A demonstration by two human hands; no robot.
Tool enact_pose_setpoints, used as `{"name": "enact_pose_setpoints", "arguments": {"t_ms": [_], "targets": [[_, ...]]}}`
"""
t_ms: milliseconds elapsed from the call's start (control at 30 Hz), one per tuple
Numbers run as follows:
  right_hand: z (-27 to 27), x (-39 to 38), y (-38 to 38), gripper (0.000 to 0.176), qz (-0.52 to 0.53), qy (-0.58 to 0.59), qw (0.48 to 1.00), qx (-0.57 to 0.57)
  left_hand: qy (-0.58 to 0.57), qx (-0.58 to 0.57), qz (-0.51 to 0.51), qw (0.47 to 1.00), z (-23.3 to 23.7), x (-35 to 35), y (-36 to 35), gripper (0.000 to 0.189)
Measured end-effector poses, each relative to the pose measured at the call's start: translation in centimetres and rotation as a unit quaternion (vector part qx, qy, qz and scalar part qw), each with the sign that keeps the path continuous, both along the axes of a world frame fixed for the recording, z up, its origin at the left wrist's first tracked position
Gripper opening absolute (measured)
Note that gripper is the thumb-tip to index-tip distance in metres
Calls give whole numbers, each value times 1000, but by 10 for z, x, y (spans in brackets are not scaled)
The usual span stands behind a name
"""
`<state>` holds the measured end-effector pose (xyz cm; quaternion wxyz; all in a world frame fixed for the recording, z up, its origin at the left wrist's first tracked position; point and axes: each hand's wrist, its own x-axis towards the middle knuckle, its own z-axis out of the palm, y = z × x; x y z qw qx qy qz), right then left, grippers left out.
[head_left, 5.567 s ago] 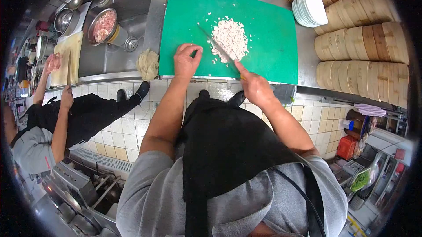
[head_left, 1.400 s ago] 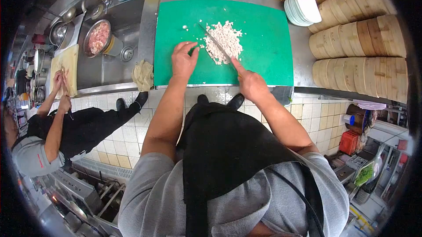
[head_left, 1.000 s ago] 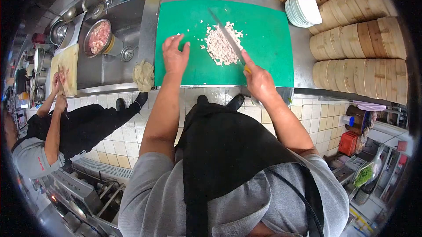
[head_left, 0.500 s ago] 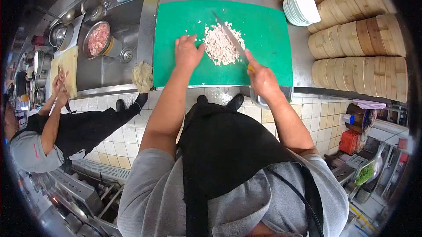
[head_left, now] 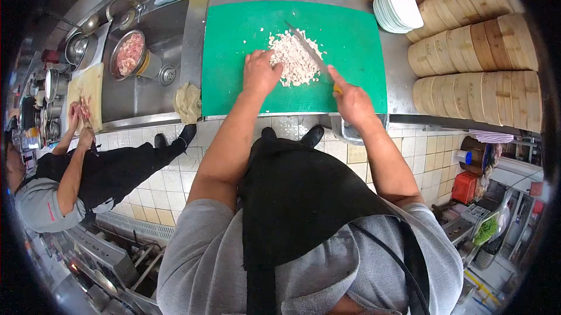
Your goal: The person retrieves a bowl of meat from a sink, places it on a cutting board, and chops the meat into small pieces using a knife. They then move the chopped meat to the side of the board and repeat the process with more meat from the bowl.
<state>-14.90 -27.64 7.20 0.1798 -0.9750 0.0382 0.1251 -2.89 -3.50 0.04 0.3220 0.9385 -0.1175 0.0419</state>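
Yellowish board (head_left: pixel 92 80) lies at the far left of the frame, with reddish pieces on it and a co-worker (head_left: pixel 120 166) in a black apron standing at its lower edge. Next to the right, in the upper left, a metal bowl (head_left: pixel 114 61) of raw pink meat stands over the steel sink (head_left: pixel 168 37), and a crumpled cloth (head_left: pixel 187 102) sits at the counter's front edge.

From there the green cutting board (head_left: pixel 356 52) spans the upper middle of the frame. The person's left hand (head_left: pixel 261 74) is palm down at the left edge of a heap of pale chopped pieces (head_left: pixel 295 63), fingers bent and bunched, thumb toward the heap; whether they pinch anything cannot be told. The heap lies directly to that hand's right, near the board's middle, with loose crumbs around it.

Across the heap's right side slants the knife (head_left: pixel 308 47), its long axis running from the tip at upper left to the handle at lower right. The right hand (head_left: pixel 353 103) has its fingers wrapped round that handle, so the heap lies up and to the left of it. Of the two, the left hand is nearer the heap, while the right reaches it by the blade.

Farther right stand stacked white plates (head_left: pixel 403 8), then rows of bamboo steamers (head_left: pixel 476 43).
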Motion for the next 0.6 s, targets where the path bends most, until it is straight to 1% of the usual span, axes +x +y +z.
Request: {"name": "enact_pose_setpoints", "arguments": {"t_ms": [67,100,167,200,267,300,333,367,433,500,533,567,600], "targets": [[2,0,-12,76,-17,-70,997,15,1,-23,-7,1000,-1,1,2,45],[0,2,-19,76,-17,-71,997,14,-17,-39,0,999,-2,0,6,44],[-12,6,-29,76,-74,-62,994,-57,-33,-53,7,998,-4,-2,16,43],[-16,5,-27,76,-73,-62,994,-56,-38,-69,16,997,-1,-3,20,41],[-24,2,-22,75,-46,-17,996,-75,-44,-86,24,995,2,-1,29,39],[-20,0,-16,75,-45,-17,996,-75,-47,-118,38,991,1,1,35,37],[-15,-5,-10,74,-23,-30,998,-57,-49,-150,52,986,0,2,43,34],[-10,-8,-4,73,0,-44,998,-40,-48,-149,53,986,-1,5,50,34],[4,-13,7,74,-1,-54,998,-26,-77,-225,90,967,-1,8,65,31],[16,-20,17,74,16,-75,993,85,-91,-234,107,962,3,11,84,31],[15,-26,22,74,18,-73,993,87,-105,-245,120,956,7,11,93,31],[13,-30,27,75,60,-75,983,156,-105,-244,121,956,10,11,102,31],[12,-33,32,76,100,-76,966,224,-86,-265,146,949,16,9,109,30]]}}
